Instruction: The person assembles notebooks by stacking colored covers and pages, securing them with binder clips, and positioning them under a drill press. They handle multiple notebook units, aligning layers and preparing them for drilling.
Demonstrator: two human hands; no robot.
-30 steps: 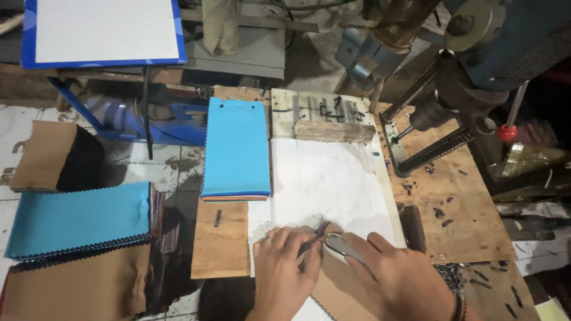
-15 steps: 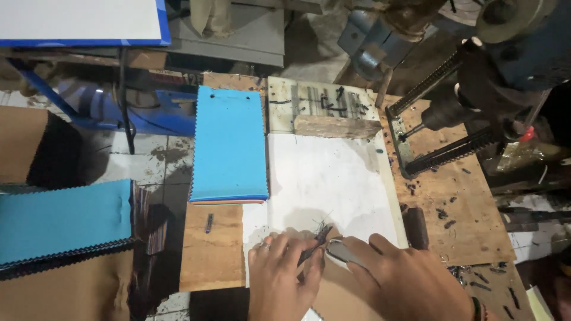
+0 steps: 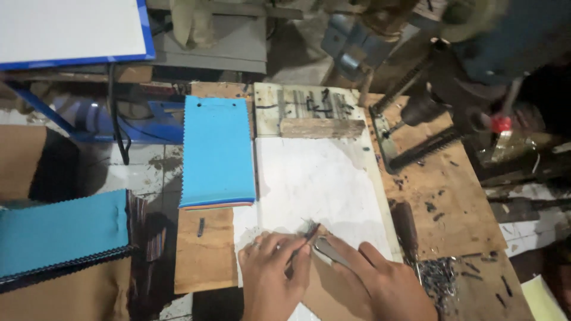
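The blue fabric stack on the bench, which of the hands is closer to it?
Left. The left hand lies just below and right of the blue fabric stack. The right hand sits farther right, beyond the left one.

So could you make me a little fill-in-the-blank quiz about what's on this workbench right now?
1. The stack of fabric swatches lying left of the white sheet is coloured ____.
2. Both the left hand and the right hand rest at the ____ edge of the white sheet.
3. The wooden block lies at the ____ end of the white sheet.
4. The small metal tool is gripped in the ____ hand.

Missing words: blue; near; far; right
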